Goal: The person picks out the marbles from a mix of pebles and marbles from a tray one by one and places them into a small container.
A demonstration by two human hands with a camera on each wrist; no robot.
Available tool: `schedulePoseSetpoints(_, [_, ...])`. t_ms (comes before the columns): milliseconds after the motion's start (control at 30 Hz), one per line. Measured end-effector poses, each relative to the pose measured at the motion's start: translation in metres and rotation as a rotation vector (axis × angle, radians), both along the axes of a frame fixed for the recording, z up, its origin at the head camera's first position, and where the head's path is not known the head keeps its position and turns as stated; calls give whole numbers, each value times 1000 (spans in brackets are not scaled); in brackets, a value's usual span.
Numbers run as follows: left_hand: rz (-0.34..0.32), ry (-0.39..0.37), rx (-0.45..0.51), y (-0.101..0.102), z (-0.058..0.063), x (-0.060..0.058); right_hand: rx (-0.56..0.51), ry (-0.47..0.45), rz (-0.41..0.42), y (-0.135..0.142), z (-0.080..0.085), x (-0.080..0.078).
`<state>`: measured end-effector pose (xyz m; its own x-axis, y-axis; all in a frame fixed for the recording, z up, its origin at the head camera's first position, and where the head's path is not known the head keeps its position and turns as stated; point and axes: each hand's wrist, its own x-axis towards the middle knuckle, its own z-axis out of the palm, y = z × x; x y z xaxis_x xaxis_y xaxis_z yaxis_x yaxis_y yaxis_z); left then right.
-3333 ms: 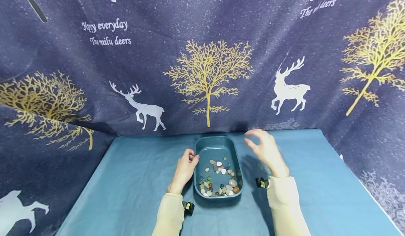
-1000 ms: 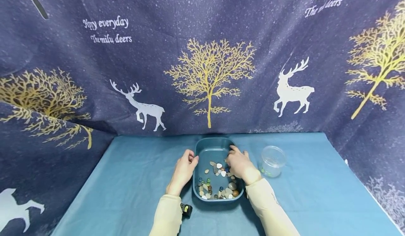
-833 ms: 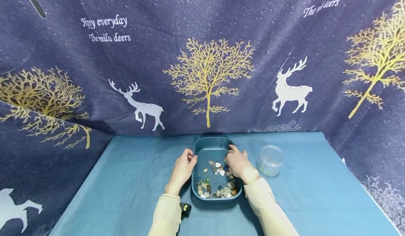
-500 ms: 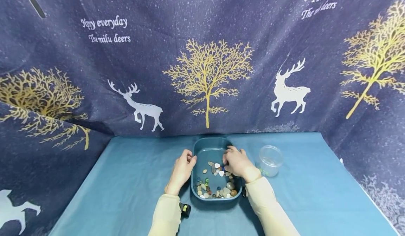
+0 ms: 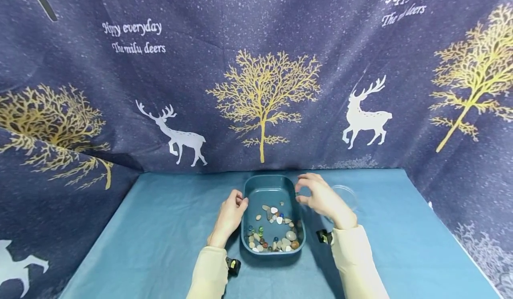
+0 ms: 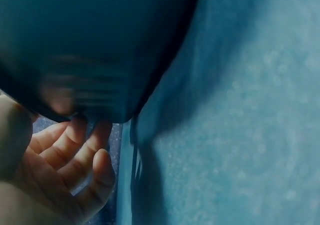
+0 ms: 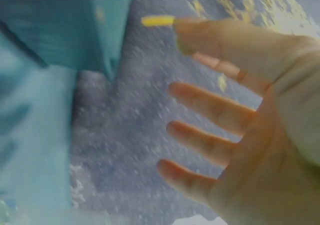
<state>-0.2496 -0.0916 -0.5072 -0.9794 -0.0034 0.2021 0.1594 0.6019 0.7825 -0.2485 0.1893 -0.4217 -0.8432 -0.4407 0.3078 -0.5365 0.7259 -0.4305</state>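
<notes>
A deep teal plastic tray (image 5: 269, 182) stands mid-table, with loose pebbles (image 5: 291, 236) and glass marbles (image 5: 261, 230) mostly at its near end. At its left side my left hand (image 5: 228, 214) holds the rim; the left wrist view shows the curled fingers (image 6: 75, 130) against the tray's wall. My right hand (image 5: 320, 197) is raised just beyond the tray's right rim. Between its thumb and index finger it pinches a small green marble (image 7: 185, 47), blurred in the right wrist view; the other fingers are spread. Partly behind that hand is a clear round tub (image 5: 348, 194).
A teal cloth (image 5: 172, 228) covers the table. Behind it hangs a dark blue curtain (image 5: 240, 27) printed with deer and golden trees. The clear tub stands right of the tray, its lower part hidden by my right hand and wrist.
From inside the tray, my right hand has lifted and moved right past the rim with the green marble, now covering part of the tub. My left hand keeps its place at the tray's left side.
</notes>
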Motion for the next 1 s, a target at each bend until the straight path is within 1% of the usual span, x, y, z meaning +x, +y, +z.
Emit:
schedulePoseSetpoints(100, [3, -14, 11, -2, 1, -1, -74, -23, -16, 9, 4, 3])
schedulePoseSetpoints(167, [4, -22, 12, -3, 2, -2, -106, -24, -25, 15, 6, 4])
schedulePoseSetpoints(233, [7, -32, 10, -4, 4, -2, -130, -9, -43, 23, 8, 5])
schedulePoseSetpoints(333, [-6, -31, 6, -3, 6, -3, -154, 19, -83, 37, 10, 6])
schedulePoseSetpoints(433, [-18, -31, 11, -2, 6, -3, -184, -3, -125, 54, 9, 10])
schedulePoseSetpoints(533, [-18, -45, 22, 0, 5, -1, -195, -44, -176, 72, 6, 14])
schedulePoseSetpoints(700, [-12, -52, 33, 2, 4, 1, -193, -62, -250, 95, 0, 16])
schedulePoseSetpoints(800, [-13, -47, 45, 3, 4, 1, -196, -83, -260, 103, -4, 14])
schedulePoseSetpoints(1000, [-17, -47, 51, 2, 3, 1, -196, -116, -275, 106, -15, 8])
